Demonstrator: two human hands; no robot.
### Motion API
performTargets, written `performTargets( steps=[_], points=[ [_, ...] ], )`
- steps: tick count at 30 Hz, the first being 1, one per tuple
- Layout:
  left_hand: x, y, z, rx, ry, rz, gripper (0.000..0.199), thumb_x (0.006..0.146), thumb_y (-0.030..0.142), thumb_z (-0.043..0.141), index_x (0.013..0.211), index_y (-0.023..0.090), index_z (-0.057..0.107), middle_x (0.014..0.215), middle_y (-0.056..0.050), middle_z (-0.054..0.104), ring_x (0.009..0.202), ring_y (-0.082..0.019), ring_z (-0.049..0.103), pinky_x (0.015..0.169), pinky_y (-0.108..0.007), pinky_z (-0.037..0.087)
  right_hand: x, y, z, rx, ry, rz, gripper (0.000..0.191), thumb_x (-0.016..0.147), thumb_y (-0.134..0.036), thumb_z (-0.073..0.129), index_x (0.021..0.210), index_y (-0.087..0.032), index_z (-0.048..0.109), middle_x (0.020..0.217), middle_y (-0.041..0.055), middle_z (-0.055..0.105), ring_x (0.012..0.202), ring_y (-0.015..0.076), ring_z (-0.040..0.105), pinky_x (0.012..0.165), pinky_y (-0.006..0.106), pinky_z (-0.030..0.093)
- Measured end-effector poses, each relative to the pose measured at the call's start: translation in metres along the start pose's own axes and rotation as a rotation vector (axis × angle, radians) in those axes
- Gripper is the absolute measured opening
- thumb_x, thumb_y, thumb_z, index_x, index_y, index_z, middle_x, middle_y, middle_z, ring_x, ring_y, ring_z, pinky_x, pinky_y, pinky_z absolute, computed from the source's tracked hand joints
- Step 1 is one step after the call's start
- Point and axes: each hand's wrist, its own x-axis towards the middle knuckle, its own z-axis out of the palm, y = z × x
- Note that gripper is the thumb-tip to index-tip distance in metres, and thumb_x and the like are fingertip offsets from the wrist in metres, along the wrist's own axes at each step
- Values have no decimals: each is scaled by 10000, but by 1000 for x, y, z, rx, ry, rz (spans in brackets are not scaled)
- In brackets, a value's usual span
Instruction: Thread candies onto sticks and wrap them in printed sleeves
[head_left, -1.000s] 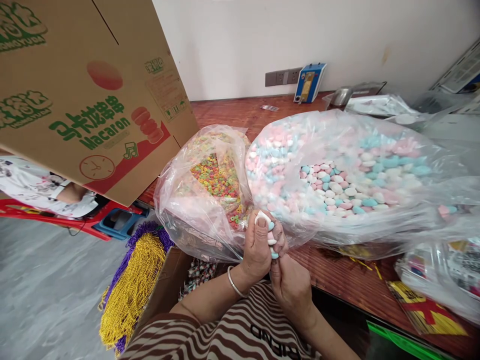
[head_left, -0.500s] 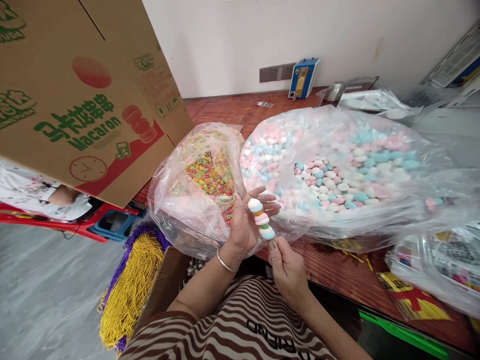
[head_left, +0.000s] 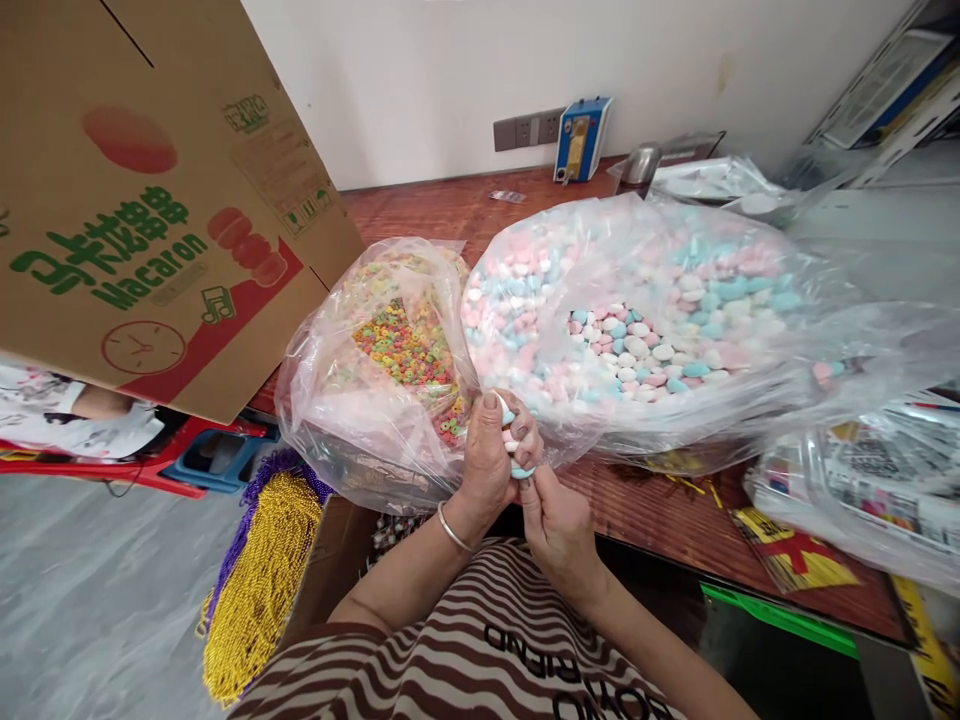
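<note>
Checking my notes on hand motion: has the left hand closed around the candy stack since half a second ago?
Yes. The left hand has curled shut around the candy stack, still before the ring-candy bag.

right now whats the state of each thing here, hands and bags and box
left hand: closed around the candy skewer
right hand: pinching the skewer's lower end
candy skewer: held upright between both hands, mostly hidden
bag of ring candies: open at the top, on the table
bag of pastel candies: open, heaped full
cardboard box: tilted, printed side facing the camera
gold bead strings: piled at lower left, beside the purple ones
</note>
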Motion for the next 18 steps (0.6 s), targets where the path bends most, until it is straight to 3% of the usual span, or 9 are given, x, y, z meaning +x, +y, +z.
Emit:
performTargets(
  steps=[3,7,11,14,18],
  points=[
    [0,-3,-4,15,18,6,418,882,571,685,816,191,522,594,71,452,373,-33,362,364,-159,301,0,3,3,55,-18,38,270,1040,-200,390,807,-215,525,587,-7,566,493,142,528,511,258,339],
    [3,1,-12,8,23,-69,437,902,620,623,900,183,604,624,41,524,448,-71,487,452,-191,421,5,6,3,303,-119,219,266,1056,-295,374,911,-211,580,652,-4,597,531,150,536,512,253,381],
    [7,15,-13,47,44,-57,617,889,727,538,1119,167,658,831,-56,695,692,-168,678,678,-308,565,10,8,1,517,-178,393,353,1053,-422,399,769,-233,486,577,-54,457,500,123,420,481,239,347],
    [9,23,-14,65,83,-11,665,910,743,473,1185,169,663,980,-101,734,878,-217,722,837,-367,569,10,9,2,643,-208,478,385,1045,-484,418,751,-238,459,558,-69,400,484,116,365,465,241,318],
    [5,23,-23,47,112,-30,504,916,629,585,1101,175,701,956,-84,722,836,-189,705,807,-341,568,7,8,3,714,-240,513,383,1041,-483,442,750,-237,479,536,-73,377,471,117,341,462,246,300]
  ],
)
